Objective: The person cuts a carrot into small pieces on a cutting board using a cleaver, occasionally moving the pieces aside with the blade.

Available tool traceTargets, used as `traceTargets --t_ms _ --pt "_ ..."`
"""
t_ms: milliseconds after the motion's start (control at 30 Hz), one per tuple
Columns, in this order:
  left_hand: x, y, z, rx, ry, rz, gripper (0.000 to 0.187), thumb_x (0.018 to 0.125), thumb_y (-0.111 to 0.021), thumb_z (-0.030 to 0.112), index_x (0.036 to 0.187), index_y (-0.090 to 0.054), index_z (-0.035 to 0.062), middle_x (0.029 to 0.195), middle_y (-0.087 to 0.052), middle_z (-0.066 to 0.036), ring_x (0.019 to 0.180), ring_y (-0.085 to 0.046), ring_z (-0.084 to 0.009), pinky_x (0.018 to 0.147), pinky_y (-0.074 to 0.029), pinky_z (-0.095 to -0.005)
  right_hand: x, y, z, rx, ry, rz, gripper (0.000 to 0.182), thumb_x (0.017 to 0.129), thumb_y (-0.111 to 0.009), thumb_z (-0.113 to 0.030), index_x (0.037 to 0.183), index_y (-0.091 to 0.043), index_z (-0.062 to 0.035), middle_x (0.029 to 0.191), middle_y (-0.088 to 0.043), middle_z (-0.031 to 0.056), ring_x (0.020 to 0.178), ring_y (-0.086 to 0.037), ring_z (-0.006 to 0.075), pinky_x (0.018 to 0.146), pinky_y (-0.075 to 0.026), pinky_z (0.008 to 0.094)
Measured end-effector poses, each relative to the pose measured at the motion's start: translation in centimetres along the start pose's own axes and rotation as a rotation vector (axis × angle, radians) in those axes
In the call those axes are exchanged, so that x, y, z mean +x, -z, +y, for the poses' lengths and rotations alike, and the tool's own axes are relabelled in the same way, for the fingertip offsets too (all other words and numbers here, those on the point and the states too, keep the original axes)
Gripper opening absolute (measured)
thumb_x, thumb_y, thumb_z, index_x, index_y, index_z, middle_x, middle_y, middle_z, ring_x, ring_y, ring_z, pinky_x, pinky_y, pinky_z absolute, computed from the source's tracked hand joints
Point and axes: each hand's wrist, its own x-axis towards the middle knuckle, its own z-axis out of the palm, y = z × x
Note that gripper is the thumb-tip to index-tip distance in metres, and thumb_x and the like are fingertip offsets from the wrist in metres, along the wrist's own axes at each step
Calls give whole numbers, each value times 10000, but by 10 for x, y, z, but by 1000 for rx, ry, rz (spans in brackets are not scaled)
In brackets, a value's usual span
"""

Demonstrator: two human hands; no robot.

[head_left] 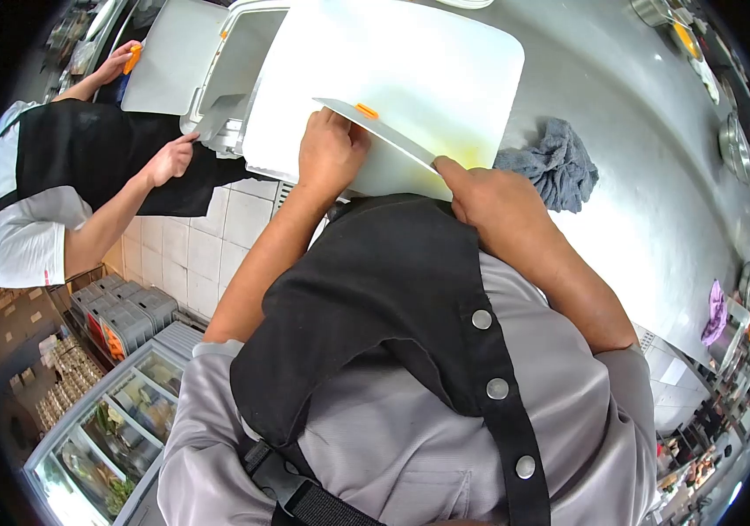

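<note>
My right hand (490,197) is closed around the handle end of a wide-bladed knife (383,131), whose blade slants across a white cutting board (392,53). An orange piece (367,111) shows just beyond the blade, near its far end. Curled on the board behind the blade is my left hand (332,151); its fingertips are partly hidden, and what they hold, if anything, cannot be made out. A yellow stain marks the board near my right hand.
A crumpled grey cloth (559,167) lies right of the board on the metal table (655,210). At the left, a co-worker (68,167) holds a cleaver (220,116) and an orange piece (133,59) beside a white container (239,66). Bowls stand at the far right.
</note>
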Motion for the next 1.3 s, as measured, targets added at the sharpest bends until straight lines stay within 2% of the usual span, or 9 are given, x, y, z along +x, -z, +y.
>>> traceTargets --t_ms 567,733,833,900,1033,1133,1200,1233,1300 --pt "1 -6 -12 25 -84 19 266 876 -620 96 1121 -667 5 1079 -659 -151 958 -584 -391 860 -502 -484 7 -3 -2 -26 -16 -14 172 884 -584 -62 1047 -560 -13 700 -670 195 699 -700 391 608 -543 502" --pt "1 -4 -9 41 -105 51 237 849 -635 109 1057 -664 -3 1038 -654 -160 943 -582 -385 846 -500 -474 17 -11 1 -13 -49 -1 180 891 -581 -69 1065 -569 -28 710 -673 194 711 -699 399 624 -540 508" --pt "2 -5 -11 46 -91 31 211 827 -659 110 1006 -655 0 986 -635 -163 934 -579 -383 833 -496 -467 27 -15 10 56 -62 -15 176 896 -567 -81 1065 -587 -33 728 -675 211 727 -695 410 641 -539 518" --pt "1 -4 -10 55 -96 36 238 826 -683 116 1028 -653 -6 961 -626 -162 941 -582 -377 833 -494 -463 32 -13 16 169 -103 -70 286 915 -538 -96 1193 -592 -48 788 -667 220 772 -666 416 689 -509 500" --pt "0 -5 -10 80 -109 45 305 821 -712 125 1087 -650 -13 935 -612 -162 954 -582 -371 831 -487 -463 43 -20 30 278 -109 -49 258 923 -511 -97 1155 -609 -38 846 -675 256 786 -665 437 702 -516 503" --pt "0 -7 -13 54 -145 101 328 827 -725 145 1104 -663 -19 906 -611 -155 903 -595 -353 807 -491 -453 43 -27 34 245 -32 8 250 943 -492 -114 1151 -612 -43 744 -652 219 640 -662 357 600 -502 458" --pt "3 -1 -12 -31 -78 53 261 840 -712 151 1029 -666 -24 907 -613 -164 890 -598 -357 803 -497 -452 24 -9 31 658 -183 -58 260 963 -494 -117 1172 -620 -29 633 -576 110 504 -577 204 495 -453 353" --pt "4 2 -10 -122 -6 -6 212 854 -699 156 955 -669 -28 909 -616 -174 878 -602 -360 800 -503 -451 15 -5 33 655 -174 -53 260 963 -494 -117 1172 -620 -29 633 -576 110 504 -577 204 495 -453 353" --pt "8 9 -4 -189 4 -114 231 883 -699 179 982 -690 -30 885 -620 -169 835 -612 -333 776 -504 -425 -6 5 44 1117 -435 -70 276 947 -528 -90 1195 -622 -12 662 -594 100 490 -550 219 492 -453 306"
